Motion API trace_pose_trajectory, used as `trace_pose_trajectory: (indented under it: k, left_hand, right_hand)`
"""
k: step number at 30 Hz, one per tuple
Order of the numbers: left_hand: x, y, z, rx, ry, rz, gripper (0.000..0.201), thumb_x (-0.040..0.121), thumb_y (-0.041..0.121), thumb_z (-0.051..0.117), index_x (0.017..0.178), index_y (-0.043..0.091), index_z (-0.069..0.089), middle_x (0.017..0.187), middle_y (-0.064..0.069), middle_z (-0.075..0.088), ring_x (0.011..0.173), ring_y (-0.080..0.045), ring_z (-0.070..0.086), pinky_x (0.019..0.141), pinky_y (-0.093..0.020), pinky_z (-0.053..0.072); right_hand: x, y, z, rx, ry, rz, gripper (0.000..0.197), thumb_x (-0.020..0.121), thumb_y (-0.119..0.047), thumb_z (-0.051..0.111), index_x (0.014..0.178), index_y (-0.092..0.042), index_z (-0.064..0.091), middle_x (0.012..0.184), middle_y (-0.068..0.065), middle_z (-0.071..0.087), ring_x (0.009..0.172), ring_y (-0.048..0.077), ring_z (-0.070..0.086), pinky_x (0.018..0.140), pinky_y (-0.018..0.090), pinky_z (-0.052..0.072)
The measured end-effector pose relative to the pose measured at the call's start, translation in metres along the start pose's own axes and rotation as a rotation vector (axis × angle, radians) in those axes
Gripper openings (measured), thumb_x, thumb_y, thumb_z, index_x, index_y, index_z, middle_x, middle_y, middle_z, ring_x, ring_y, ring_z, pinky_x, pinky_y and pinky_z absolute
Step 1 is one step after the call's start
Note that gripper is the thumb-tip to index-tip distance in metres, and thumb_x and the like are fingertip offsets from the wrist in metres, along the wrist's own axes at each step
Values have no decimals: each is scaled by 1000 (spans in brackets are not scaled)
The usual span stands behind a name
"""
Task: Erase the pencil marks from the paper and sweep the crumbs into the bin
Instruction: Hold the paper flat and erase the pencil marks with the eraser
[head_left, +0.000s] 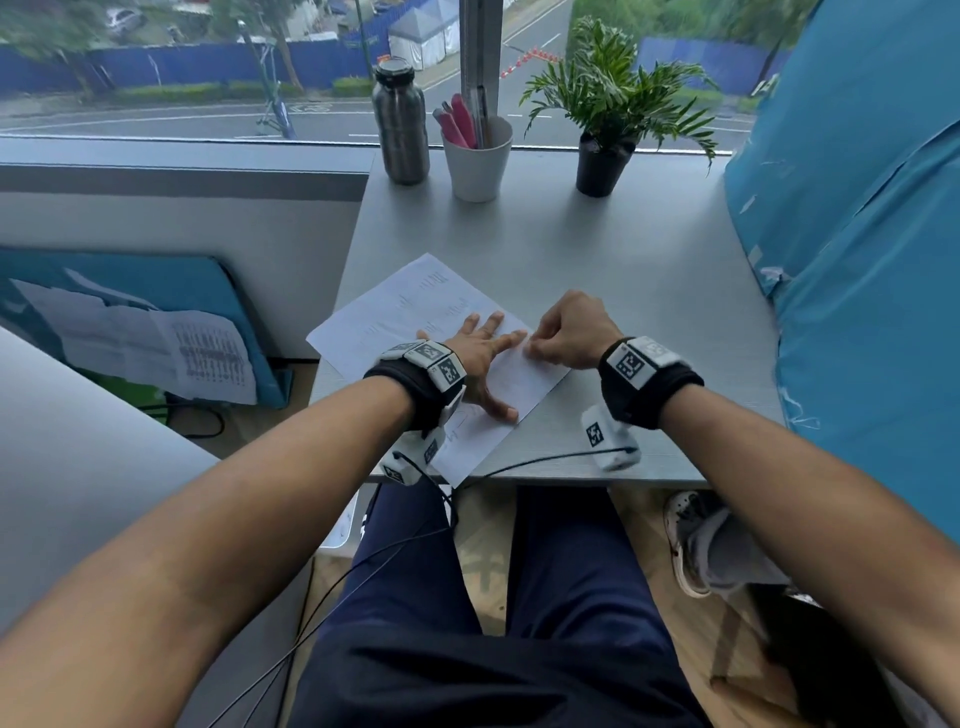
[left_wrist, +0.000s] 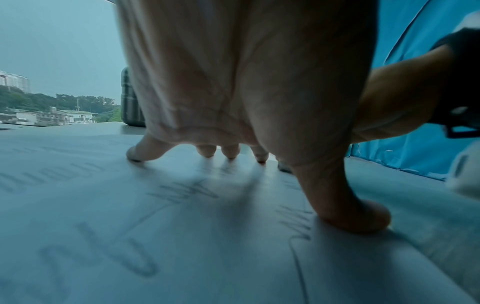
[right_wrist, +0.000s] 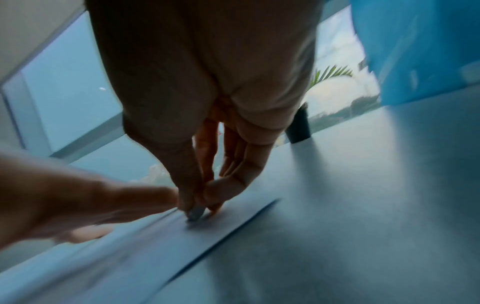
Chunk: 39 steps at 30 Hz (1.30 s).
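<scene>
The white pencil-marked sheet of paper (head_left: 405, 317) near the grey surface's (head_left: 623, 249) front edge is pressed by the spread left hand (head_left: 480, 353), while a small grey eraser (right_wrist: 195, 212) is pinched in the right hand's (head_left: 569, 332) grip.

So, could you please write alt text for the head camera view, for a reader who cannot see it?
On a grey desk, the left hand presses a sheet of paper flat while the right hand pinches a small eraser against it. Behind stand a metal bottle, a cup of pens and a potted plant.

Head view looks down from above; both low, perhaps blurred wrist views share the paper (head_left: 415, 332).
</scene>
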<state>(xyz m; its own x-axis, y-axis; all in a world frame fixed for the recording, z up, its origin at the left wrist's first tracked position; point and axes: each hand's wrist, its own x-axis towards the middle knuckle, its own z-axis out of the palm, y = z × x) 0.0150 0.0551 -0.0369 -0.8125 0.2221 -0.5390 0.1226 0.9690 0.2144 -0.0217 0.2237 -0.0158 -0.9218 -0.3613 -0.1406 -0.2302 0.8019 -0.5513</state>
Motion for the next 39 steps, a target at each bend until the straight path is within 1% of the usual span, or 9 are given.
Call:
trace_pose_trajectory:
  k: [4,8,12,16,19,26,30,34,39]
  left_hand:
    - [3,0,2,3,-5,-2,136,52,75,77,150,44,-12,158,15,-24,147,-17,-21,101,-80,4]
    - [3,0,-1,0,-6,-8,136,52,72,78,150,44,-11,158,15,-26,146,-18,-23,101,-80,3]
    - [3,-2,-1,-12,0,-14,135,48,75,78,150,47,-6,157,15,-27,146,-18,-24,102,-79,1]
    - [5,-3,1,-16,5,-9,135,49,74,79,148,50,-9,157,13,-28,146,-18,-25,101,-78,-1]
    - [5,-5,1,-8,5,-21,135,46,78,77,148,50,-7,157,12,-30,146,-17,-25,102,-77,-2]
    - [5,-5,0,3,-7,-23,136,47,78,76,148,50,-10,156,11,-31,145,-18,-26,102,-78,-3]
    - [7,-3,-1,12,-4,-13,135,49,77,76,147,51,-13,156,10,-31,145,-20,-26,101,-78,-1]
    - [5,-4,-1,20,-6,-20,136,47,78,75,147,50,-13,156,11,-31,145,-20,-26,101,-78,-1]
    - [6,-3,-2,22,-9,-25,136,47,79,75,148,49,-12,156,11,-31,145,-20,-26,101,-78,-1]
  right_hand:
    - [-2,-3,6,-26,-26,-43,7,72,-17,78,74,-10,79,55,-7,64,50,-2,56,58,8,43]
    - [8,-2,-2,19,22,29,9,73,-19,79,74,-11,79,57,-5,64,59,6,60,65,18,50]
    - [5,-11,5,-31,-104,-60,8,73,-16,78,76,-9,79,53,-7,62,45,-4,55,50,7,42]
    - [13,-5,-3,-35,11,7,10,72,-22,80,74,-11,78,56,-6,62,61,7,59,72,18,48]
    - [4,-14,4,-64,-110,-92,7,71,-18,81,75,-12,79,55,-7,62,50,0,55,64,18,44]
    - [7,-9,3,-50,-70,-63,7,73,-17,80,76,-11,78,59,-3,64,50,0,57,58,14,44]
    - [8,-2,-1,-25,27,-8,10,74,-20,79,76,-11,78,61,-4,64,60,6,59,69,15,43]
    - [7,-6,0,-41,-75,-17,8,71,-18,81,76,-12,78,58,-4,65,47,-2,56,59,16,46]
    - [4,-6,2,-13,-46,-9,7,72,-17,80,76,-12,78,64,0,68,53,3,59,66,22,52]
